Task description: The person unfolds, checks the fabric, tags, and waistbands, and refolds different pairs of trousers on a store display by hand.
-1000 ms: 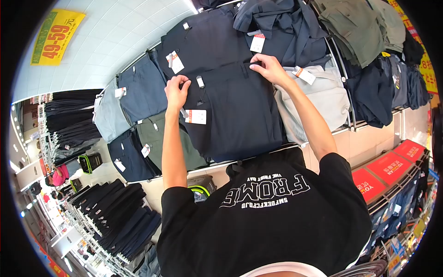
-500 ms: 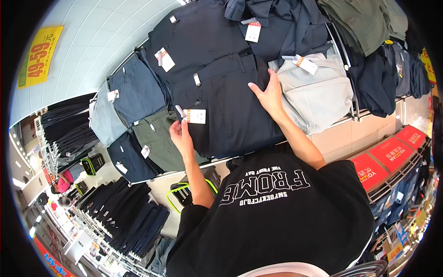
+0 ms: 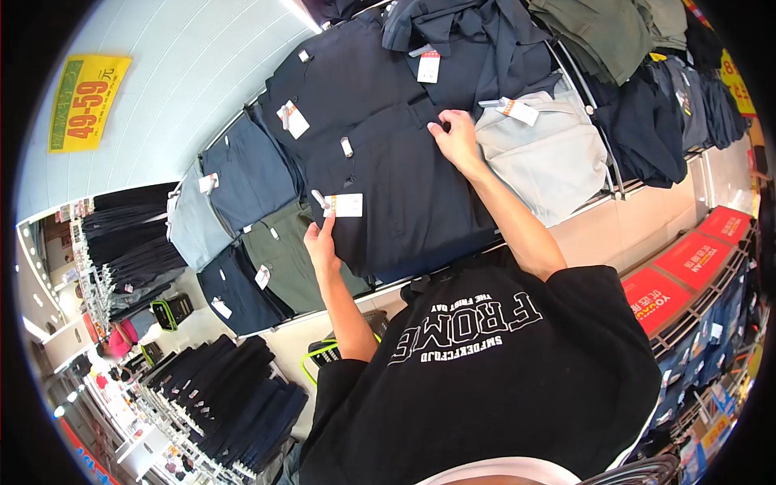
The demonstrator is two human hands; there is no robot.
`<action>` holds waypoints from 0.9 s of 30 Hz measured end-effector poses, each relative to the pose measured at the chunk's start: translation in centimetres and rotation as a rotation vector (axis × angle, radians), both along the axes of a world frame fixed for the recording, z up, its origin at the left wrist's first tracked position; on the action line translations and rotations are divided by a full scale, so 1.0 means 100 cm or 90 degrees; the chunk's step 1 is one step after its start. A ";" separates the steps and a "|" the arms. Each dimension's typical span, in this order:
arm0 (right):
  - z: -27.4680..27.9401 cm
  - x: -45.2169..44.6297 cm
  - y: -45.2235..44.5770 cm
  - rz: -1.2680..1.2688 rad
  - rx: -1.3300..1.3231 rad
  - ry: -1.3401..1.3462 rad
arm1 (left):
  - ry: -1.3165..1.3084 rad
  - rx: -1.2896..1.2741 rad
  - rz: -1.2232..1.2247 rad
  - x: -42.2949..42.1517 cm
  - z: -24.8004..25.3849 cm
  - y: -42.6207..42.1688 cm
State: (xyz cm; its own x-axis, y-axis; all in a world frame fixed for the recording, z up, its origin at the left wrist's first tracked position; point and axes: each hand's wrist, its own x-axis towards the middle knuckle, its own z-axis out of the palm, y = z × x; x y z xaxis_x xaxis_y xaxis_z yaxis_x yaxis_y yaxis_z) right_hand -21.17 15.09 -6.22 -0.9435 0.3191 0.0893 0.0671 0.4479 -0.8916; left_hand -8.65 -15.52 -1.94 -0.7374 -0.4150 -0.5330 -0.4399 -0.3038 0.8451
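Note:
Folded dark navy trousers lie in front of me on the display, a white-and-orange price tag hanging at their left side. My left hand grips their left edge just below the tag, thumb on top and the other fingers partly hidden. At the upper right corner of the same trousers, my right hand has its fingers curled in and pinches the cloth by the waistband. Another dark pair with its own tag lies just beyond. Light grey trousers are right of my right hand.
Blue trousers and olive-green trousers lie folded to the left. A metal rack bar borders the grey pair. Hanging trousers fill a rack at lower left. Red sign boards top a shelf at right.
My right hand has moved up and left, its spread fingers closing on the trousers' corner. My left hand has shifted slightly down and right, near the tag. The view has tilted a little.

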 end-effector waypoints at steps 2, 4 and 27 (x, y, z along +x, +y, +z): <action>-0.001 0.000 0.009 -0.015 -0.006 -0.031 | 0.005 -0.024 -0.053 -0.001 0.000 -0.005; -0.014 -0.003 0.022 -0.007 0.017 -0.154 | 0.000 -0.034 -0.075 -0.003 0.001 -0.004; 0.041 -0.026 0.037 0.301 -0.453 -0.389 | 0.021 0.008 -0.190 -0.097 0.005 -0.021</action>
State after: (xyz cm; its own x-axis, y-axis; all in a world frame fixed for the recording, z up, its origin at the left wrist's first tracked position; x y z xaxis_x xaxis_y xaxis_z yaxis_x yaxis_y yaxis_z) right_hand -23.74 18.80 -2.11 -0.8073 -0.3018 -0.5072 0.5489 -0.0681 -0.8331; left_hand -18.37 -17.59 -1.48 -0.8433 -0.1706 -0.5097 -0.4831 -0.1750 0.8579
